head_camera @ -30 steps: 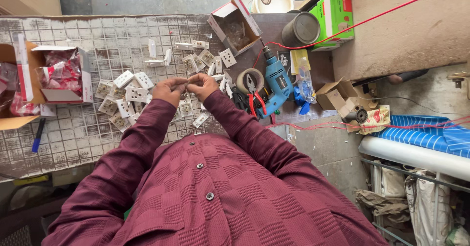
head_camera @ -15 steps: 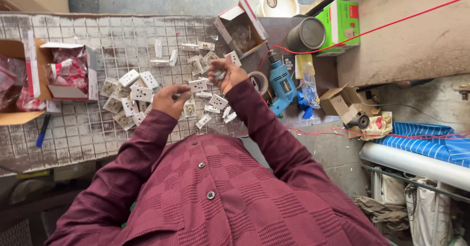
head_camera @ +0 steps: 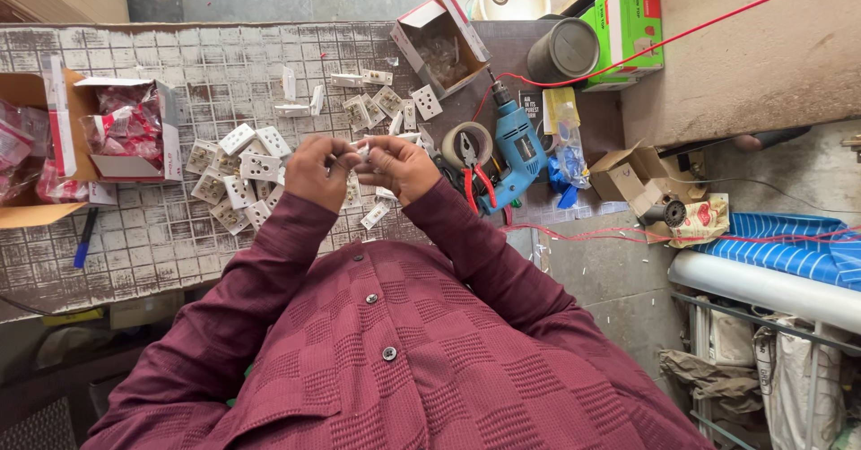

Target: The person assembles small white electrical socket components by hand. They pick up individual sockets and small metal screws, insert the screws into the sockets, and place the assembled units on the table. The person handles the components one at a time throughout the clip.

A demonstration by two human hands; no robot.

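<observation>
A worn, tiled work surface (head_camera: 179,244) with a grey-white grid pattern fills the left and centre of the frame, seen from above. At the far left an open cardboard box (head_camera: 22,159) of red packets is seen, and just right of it a smaller white box (head_camera: 126,127) with more red packets. A blue pen (head_camera: 85,237) lies below them on the tiles. Further right, a heap of white socket plates (head_camera: 238,168) is spread across the surface – some face up, some tilted.

In the centre, the left hand (head_camera: 316,170) and the right hand (head_camera: 401,168) are brought together above the heap, fingertips almost touching. Both are curled closed around a small white part (head_camera: 361,151), pinched between them; its exact shape cannot be made out. Maroon sleeves run down from the hands to the lower frame.

Above the hands, an open cardboard carton (head_camera: 439,42) is tipped on its side. Right of the hands lie a roll of tape (head_camera: 466,141), red-handled pliers (head_camera: 475,177) and a blue electric drill (head_camera: 520,150) – all close together. In the upper right a green box (head_camera: 632,24) stands beside a dark tin (head_camera: 563,51), and a red wire (head_camera: 717,20) crosses the frame.
</observation>
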